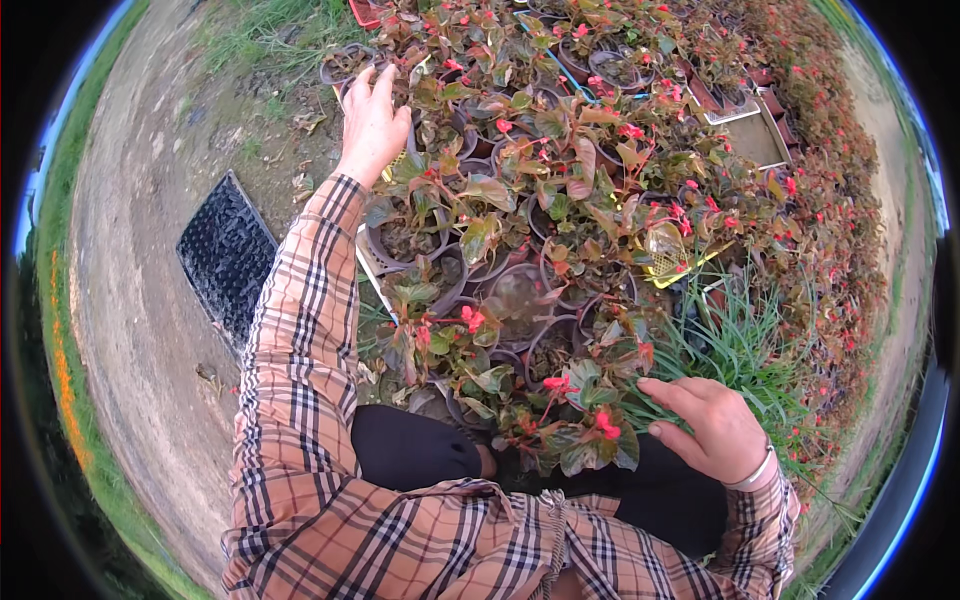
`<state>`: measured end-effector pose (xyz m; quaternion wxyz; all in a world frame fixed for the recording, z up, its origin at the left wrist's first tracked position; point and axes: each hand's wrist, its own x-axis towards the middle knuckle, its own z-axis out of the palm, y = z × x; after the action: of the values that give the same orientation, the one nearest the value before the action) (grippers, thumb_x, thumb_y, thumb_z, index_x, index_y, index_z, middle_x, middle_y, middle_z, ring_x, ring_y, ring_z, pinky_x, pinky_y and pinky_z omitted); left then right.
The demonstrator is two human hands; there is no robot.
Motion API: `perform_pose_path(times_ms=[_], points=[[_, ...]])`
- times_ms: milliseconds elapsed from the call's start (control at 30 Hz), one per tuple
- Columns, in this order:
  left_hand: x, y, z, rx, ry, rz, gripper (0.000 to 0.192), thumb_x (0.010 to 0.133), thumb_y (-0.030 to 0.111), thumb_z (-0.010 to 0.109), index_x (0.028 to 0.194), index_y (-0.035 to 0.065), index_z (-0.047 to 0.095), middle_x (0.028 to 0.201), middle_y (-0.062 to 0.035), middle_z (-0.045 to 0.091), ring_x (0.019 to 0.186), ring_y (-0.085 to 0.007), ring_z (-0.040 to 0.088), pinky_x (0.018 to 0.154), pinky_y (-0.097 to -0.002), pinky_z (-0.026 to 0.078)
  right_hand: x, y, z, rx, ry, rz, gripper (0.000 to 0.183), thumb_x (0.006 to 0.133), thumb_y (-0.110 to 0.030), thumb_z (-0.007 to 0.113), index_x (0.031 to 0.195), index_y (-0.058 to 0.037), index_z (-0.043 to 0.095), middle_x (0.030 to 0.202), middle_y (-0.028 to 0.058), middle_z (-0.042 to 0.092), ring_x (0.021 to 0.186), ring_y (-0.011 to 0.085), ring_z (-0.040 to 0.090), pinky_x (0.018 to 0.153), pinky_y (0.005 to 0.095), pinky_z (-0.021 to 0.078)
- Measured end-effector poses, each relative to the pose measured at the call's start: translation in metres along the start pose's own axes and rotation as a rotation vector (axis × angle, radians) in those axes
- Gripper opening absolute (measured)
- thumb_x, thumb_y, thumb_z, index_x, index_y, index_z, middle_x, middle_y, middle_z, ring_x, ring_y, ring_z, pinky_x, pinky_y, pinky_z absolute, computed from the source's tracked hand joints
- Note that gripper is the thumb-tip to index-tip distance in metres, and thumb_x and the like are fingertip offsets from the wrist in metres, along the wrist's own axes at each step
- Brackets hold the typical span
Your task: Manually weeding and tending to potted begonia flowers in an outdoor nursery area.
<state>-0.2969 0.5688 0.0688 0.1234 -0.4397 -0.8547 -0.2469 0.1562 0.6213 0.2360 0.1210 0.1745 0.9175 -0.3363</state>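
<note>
My left hand point(375, 124) reaches far forward with fingers spread, next to a plastic pot point(349, 64) at the left edge of the potted plants; its fingertips partly overlap leaves there. Nearer to me, my right hand point(705, 424) hovers with thumb and fingers apart, beside a red-flowered begonia point(592, 409) and long green grass point(739, 360). I see nothing held in either hand. Between them stand several round pots of begonias, including a soil-filled pot point(409, 238) and another pot point(553, 358). Leaves hide many pot rims.
A black plastic tray point(227, 251) lies on the dirt ground point(142, 247) at left. Among the plants are a yellow plastic crate point(664, 259), a blue crate edge point(574, 75) and a white-edged tray point(757, 139). A red crate point(365, 13) sits at the far end. My knees point(416, 450) are close to the nearest pots.
</note>
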Motion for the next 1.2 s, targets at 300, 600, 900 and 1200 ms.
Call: perform_pose_path(times_ms=[300,600,900,1200], points=[[-0.004,-0.006,-0.006,-0.194,-0.497,-0.11,0.025,0.079,0.027,0.06,0.093,0.0065,0.067,0.086,-0.0126,0.067,0.084,-0.0269,0.063,0.075,-0.0368,0.048,0.003,-0.003,-0.001,0.011,-0.013,-0.014,0.041,0.076,-0.015,0.066,0.114,-0.0048,0.055,0.083,0.0129,0.06,0.077,0.0325,0.059,0.068,0.0391,0.0473],[-0.048,-0.084,0.044,-0.265,-0.724,-0.075,0.032,0.078,0.034,0.064,0.098,0.0098,0.066,0.086,-0.0164,0.065,0.081,-0.0323,0.063,0.072,-0.0386,0.048,0.004,-0.004,0.0,0.008,-0.009,-0.038,0.041,0.075,-0.015,0.066,0.114,-0.0051,0.056,0.083,0.0129,0.06,0.076,0.0325,0.058,0.067,0.0391,0.0473],[-0.049,-0.054,0.054,-0.046,-0.709,-0.004,0.041,0.068,0.043,0.072,0.091,0.0103,0.065,0.083,-0.0146,0.064,0.084,-0.0324,0.062,0.074,-0.0406,0.048,0.002,-0.002,0.003,0.006,-0.013,0.021,0.043,0.075,-0.014,0.066,0.115,-0.005,0.055,0.082,0.0132,0.059,0.074,0.0323,0.058,0.066,0.0386,0.0473],[-0.031,-0.027,0.024,-0.261,-0.39,-0.113,0.024,0.078,0.031,0.066,0.09,0.0115,0.064,0.081,-0.0069,0.066,0.082,-0.0272,0.062,0.071,-0.0367,0.047,0.004,0.004,0.008,0.002,0.005,0.018,0.04,0.076,-0.014,0.065,0.114,-0.0046,0.056,0.082,0.0134,0.059,0.074,0.0317,0.058,0.066,0.0381,0.0474]])
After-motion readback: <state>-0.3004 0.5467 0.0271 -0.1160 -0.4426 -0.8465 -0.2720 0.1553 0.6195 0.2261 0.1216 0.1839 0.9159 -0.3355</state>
